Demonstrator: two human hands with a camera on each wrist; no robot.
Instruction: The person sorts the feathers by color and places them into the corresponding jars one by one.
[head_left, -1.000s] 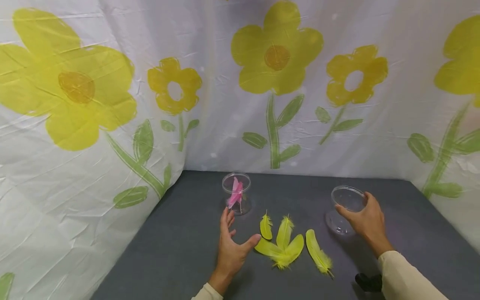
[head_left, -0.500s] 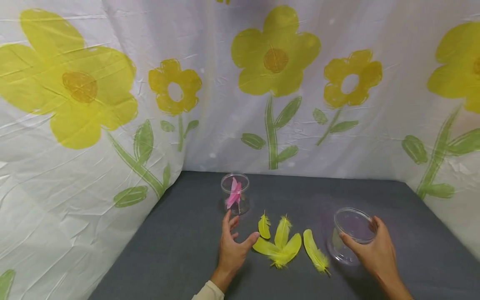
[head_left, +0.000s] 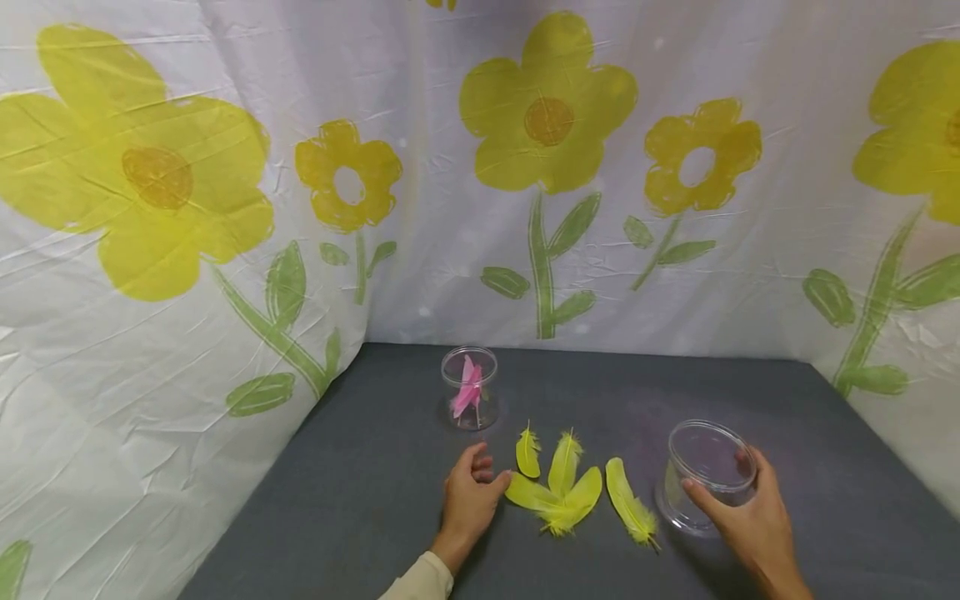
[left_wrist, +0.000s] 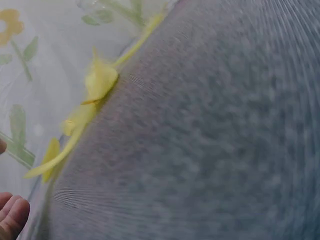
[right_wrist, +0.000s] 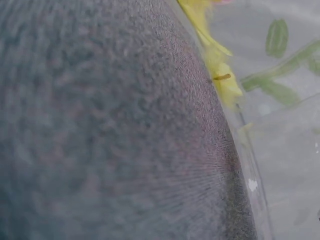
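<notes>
In the head view my right hand point(head_left: 757, 521) grips a clear round plastic jar point(head_left: 708, 475) at the right, thumb on the near side and fingers round its far right side. The jar stands upright and has nothing inside. My left hand point(head_left: 468, 500) is beside the yellow feathers point(head_left: 558, 500), its thumb tip right at the end of the leftmost long one. Its fingers are loosely bent, with a gap to the thumb. In the left wrist view, fingertips point(left_wrist: 15, 215) show at the left edge, near the yellow feathers point(left_wrist: 100, 82).
A second clear jar point(head_left: 470, 417) with pink feathers point(head_left: 467, 387) inside stands further back on the dark grey table point(head_left: 360, 467). One yellow feather point(head_left: 630, 504) lies apart, between the cluster and the held jar. A flower-printed white curtain point(head_left: 442, 275) rises behind the table.
My right hand has brought the jar nearer to me and slightly right. My left hand has drawn back a little from the pink-feather jar, its fingers bending more.
</notes>
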